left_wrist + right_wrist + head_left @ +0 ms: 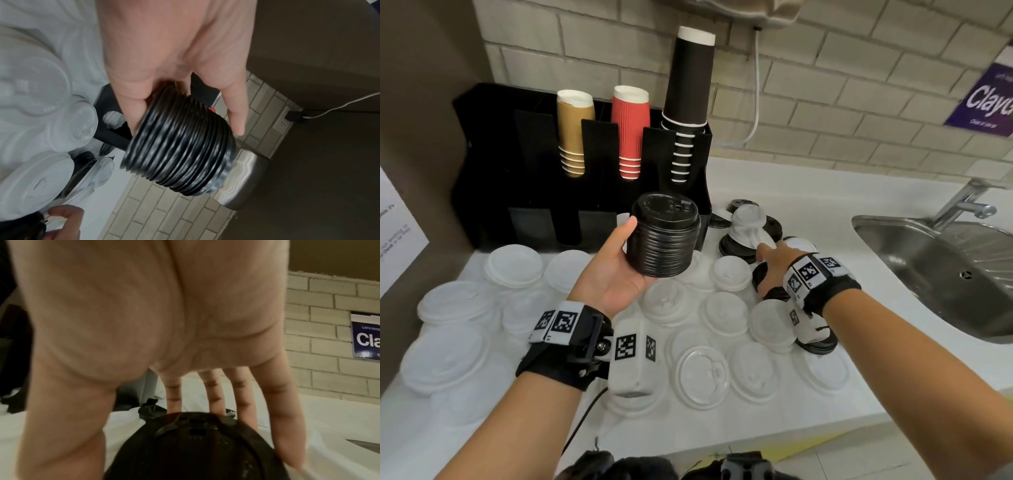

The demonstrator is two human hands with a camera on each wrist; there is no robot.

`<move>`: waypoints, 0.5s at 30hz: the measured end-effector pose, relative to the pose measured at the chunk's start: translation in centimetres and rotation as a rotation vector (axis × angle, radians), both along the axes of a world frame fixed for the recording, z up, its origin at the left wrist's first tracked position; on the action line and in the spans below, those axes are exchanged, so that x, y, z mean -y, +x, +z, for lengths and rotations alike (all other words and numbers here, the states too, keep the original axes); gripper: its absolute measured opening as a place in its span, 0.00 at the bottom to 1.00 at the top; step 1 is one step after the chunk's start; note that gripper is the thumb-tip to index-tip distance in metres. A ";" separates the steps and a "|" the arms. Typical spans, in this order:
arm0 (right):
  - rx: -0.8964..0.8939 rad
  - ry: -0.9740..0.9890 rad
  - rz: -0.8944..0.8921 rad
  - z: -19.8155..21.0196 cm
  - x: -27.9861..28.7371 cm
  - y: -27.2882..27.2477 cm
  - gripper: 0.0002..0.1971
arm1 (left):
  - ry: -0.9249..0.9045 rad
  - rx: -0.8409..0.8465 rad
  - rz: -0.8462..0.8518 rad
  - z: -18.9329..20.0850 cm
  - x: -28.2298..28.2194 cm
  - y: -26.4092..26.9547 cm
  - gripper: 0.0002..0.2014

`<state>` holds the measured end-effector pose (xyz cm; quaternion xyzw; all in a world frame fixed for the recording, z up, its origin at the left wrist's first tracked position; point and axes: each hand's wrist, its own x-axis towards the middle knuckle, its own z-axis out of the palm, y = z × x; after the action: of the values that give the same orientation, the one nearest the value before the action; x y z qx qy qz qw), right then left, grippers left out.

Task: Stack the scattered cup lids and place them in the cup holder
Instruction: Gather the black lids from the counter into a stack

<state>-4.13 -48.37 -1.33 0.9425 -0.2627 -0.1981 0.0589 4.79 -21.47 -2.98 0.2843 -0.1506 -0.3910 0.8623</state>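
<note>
- Left hand grips the stack of black lids, raised above the table.
- Right hand spreads its fingers around a black lid lying on the table.
- Cup holder, beyond the left hand, contains gold, red and black cups.

Three cup stacks stand in one holder. One black lid stack. One sink, one tap.

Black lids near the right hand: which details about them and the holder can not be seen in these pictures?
- Right hand grip: in the head view the hand covers the black lid; the right wrist view is blurred, so contact is unclear.
- Cup holder lower slots: too dark in the head view, partly behind the black lid stack in the left hand.
- Purple sign: cut by the edge.
</note>
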 end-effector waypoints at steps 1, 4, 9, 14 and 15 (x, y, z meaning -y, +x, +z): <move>0.023 0.008 -0.014 0.1 0.1 0.1 0.35 | -0.003 -0.002 -0.004 0.0 0.1 0.0 0.19; 0.079 0.008 -0.032 1.2 0.1 0.6 0.32 | -0.023 -0.022 -0.007 -0.1 0.2 0.0 0.18; 0.287 0.209 -0.092 5.1 -0.8 0.8 0.31 | -0.017 -0.042 -0.003 0.0 0.4 -0.3 0.22; 0.958 1.004 -0.069 7.2 -5.4 -1.1 0.24 | 0.034 -0.036 0.008 -0.3 0.8 -0.9 0.35; 1.031 1.087 -0.045 7.1 -6.5 -1.5 0.24 | 0.039 -0.032 -0.002 -0.4 0.8 -0.9 0.38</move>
<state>-5.60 -41.89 5.77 0.8065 -0.1414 0.1658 -0.5496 3.84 -22.27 -3.35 0.2945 -0.1293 -0.3994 0.8585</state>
